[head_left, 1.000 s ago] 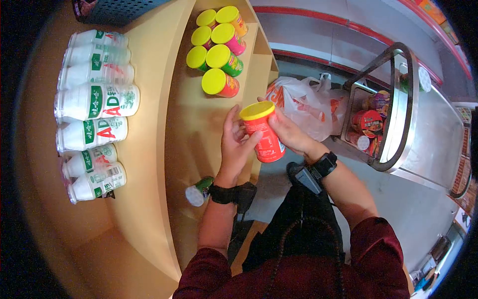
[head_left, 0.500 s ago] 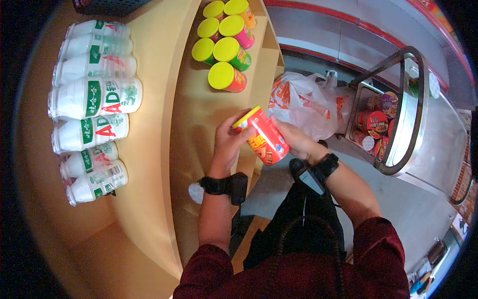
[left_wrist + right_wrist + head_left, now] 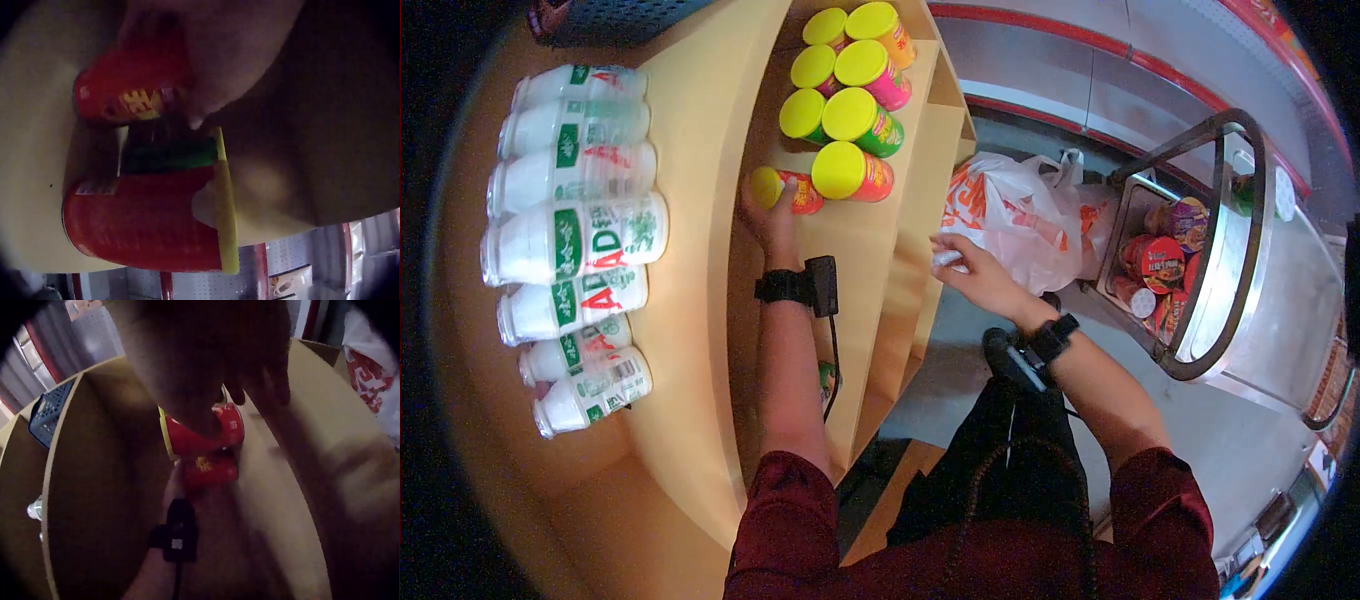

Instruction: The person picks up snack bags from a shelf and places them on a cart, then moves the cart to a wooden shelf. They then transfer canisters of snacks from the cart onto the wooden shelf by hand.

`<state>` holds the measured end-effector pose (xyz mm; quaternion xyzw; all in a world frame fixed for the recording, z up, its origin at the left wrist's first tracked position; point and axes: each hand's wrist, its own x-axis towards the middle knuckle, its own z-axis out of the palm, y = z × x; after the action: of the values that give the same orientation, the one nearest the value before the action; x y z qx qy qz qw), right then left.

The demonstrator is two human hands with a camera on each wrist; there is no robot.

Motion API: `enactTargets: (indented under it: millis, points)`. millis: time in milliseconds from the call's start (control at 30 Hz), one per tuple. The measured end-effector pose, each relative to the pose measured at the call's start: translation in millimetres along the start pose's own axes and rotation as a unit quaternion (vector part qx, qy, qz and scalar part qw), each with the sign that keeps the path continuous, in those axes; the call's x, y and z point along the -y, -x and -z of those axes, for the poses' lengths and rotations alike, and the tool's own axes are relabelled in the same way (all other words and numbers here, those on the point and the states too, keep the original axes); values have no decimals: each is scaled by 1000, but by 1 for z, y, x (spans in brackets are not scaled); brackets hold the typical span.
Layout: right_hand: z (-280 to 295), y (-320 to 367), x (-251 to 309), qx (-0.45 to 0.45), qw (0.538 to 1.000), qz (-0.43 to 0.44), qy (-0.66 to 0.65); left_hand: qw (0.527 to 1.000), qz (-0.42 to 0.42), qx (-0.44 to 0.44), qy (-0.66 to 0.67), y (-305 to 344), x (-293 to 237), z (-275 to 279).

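Note:
On the wooden shelf my left hand (image 3: pixel 772 225) grips a red chip canister (image 3: pixel 804 195) with a yellow lid. It stands close beside another red canister (image 3: pixel 866 178) at the near end of a group of yellow-lidded ones. In the left wrist view the fingers wrap the upper part of the held canister (image 3: pixel 131 94), and a green canister (image 3: pixel 169 157) shows behind the neighbouring red one (image 3: pixel 144 219). My right hand (image 3: pixel 990 280) hovers past the shelf's front edge with loosely bent fingers, holding no canister.
White bottles in clear wrap (image 3: pixel 580 220) line the upper shelf at left. A white plastic bag (image 3: pixel 1020 215) sits on the floor beyond the shelf. At right stands a metal cart (image 3: pixel 1270 300) with cup noodles (image 3: pixel 1155 258). A green container (image 3: pixel 828 380) lies near my left forearm.
Both hands held the red canister in front of the shelf and turned it. The left hand has since carried it left onto the shelf beside the others, and the right hand has let go.

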<state>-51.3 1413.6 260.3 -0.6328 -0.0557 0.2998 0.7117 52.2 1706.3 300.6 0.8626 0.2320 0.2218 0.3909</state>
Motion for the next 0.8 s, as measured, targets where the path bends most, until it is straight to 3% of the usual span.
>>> enactTargets:
  millis: [33,67,133,167,233,267,333,433,800]
  points:
    - [-5,-12,0,-55,989,87,105,997,-47,24,-48,-3,5,-6]
    - [-12,-23,5,-55,990,85,102,997,-47,27,-50,-2,1,-8]
    - [-23,-44,20,-115,977,135,122,980,11,131,147,1,-22,-8]
    - [-27,-55,24,-116,977,134,119,981,11,133,144,5,-34,-8]
    - [-32,-75,31,-191,952,188,146,971,91,137,173,16,-48,-3]
    - [-32,-84,34,-191,953,188,143,972,90,137,170,16,-48,1]
    - [-32,-98,38,-269,907,234,225,968,82,181,155,14,-48,6]
    - [-34,-108,44,-280,910,209,224,954,57,233,182,9,-43,8]
    - [-46,-120,47,-291,904,198,244,941,62,239,231,6,-42,2]
